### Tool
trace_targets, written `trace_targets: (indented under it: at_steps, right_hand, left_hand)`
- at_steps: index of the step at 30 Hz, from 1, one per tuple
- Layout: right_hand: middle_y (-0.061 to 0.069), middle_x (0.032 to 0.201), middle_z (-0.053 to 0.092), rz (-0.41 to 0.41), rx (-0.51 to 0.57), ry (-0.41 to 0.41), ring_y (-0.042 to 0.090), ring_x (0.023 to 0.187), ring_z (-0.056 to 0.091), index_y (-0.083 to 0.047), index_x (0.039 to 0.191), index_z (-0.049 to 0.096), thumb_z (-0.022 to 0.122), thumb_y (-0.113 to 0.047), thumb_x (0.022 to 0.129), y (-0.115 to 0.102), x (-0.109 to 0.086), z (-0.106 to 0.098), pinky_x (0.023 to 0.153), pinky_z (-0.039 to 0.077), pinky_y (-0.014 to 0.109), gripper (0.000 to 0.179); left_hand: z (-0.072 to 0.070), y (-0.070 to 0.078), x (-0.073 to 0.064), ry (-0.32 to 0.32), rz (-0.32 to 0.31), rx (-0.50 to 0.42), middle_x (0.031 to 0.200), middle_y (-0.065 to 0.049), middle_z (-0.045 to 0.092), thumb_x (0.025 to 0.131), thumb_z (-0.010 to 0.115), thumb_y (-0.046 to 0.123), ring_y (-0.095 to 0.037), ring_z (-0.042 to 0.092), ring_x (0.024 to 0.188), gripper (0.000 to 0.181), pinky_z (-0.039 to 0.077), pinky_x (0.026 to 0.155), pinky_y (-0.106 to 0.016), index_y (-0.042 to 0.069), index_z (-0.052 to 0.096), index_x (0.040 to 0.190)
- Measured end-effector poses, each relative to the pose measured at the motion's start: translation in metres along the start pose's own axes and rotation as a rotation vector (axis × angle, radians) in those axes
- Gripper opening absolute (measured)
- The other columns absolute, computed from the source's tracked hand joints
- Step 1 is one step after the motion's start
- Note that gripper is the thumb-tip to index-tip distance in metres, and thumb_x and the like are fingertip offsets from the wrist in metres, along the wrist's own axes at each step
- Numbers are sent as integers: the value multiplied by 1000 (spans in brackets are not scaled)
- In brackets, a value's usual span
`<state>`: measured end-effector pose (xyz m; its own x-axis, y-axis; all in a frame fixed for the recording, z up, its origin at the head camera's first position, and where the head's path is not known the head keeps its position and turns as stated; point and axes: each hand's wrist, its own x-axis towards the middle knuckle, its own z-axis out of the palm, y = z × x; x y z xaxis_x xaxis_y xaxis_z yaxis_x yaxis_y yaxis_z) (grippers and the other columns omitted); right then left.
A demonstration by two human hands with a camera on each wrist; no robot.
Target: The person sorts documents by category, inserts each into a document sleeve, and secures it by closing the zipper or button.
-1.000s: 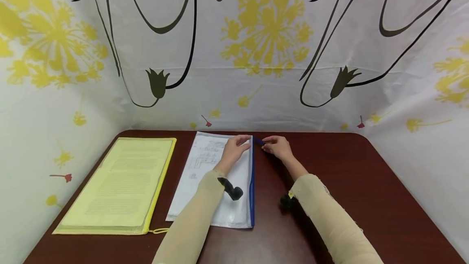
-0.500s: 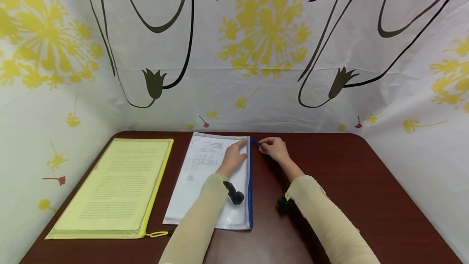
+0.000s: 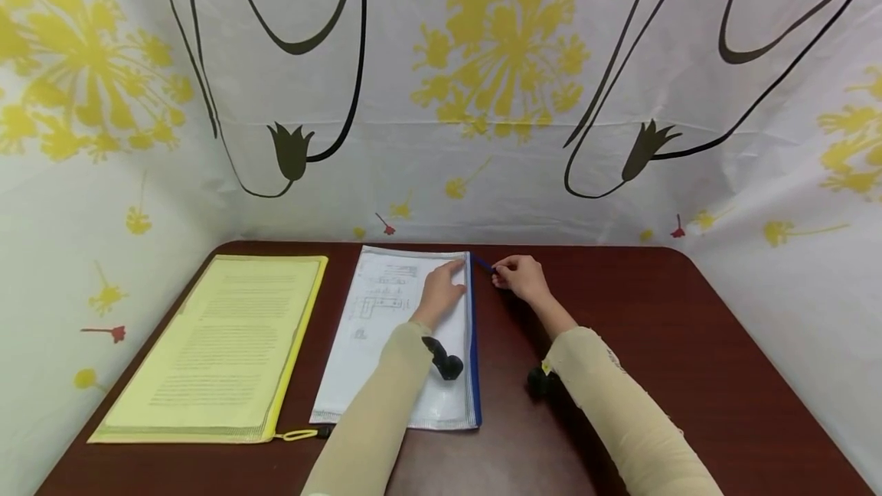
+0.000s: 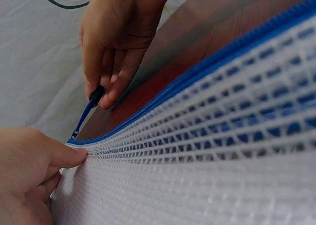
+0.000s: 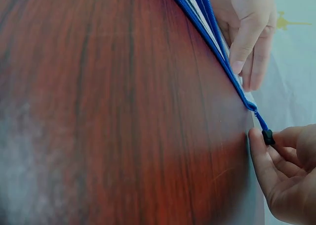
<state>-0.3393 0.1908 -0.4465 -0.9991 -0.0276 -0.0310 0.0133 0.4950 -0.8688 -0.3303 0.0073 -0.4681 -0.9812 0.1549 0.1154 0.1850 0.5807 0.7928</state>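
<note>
A clear mesh zip folder with printed sheets inside lies in the middle of the table in the head view, its blue zipper along the right side. My left hand rests on the folder by its far right corner, one fingertip at the zipper's end in the left wrist view. Between thumb and fingers, my right hand pinches the black tip of the blue zipper pull, just off that corner. The pull's cord stretches straight to the slider. In the right wrist view two blue zipper strips stand apart, meeting near the slider.
A yellow zip folder with printed pages lies at the left, its yellow loop near the white folder's front corner. The dark red-brown table ends at the patterned cloth wall behind and at both sides.
A second ago my left hand was arched over the corner; its fingers have since come down onto the folder. My right hand stays at the corner with the zipper pull.
</note>
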Motion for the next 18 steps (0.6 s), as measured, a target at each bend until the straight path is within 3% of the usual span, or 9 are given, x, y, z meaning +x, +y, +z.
trace_targets:
  at_steps: [18]
  right_hand:
    - [18, 100, 74, 2, -124, -76, 8, 76, 71, 3, 110, 71, 56, -9, 101, 0, -14, -4, 73, 62, 26, 21]
  left_hand:
    - [0, -2, 4, -32, -22, 10, 148, -12, 53, 89, 69, 1, -33, 48, 139, 57, 39, 117, -43, 9, 53, 144]
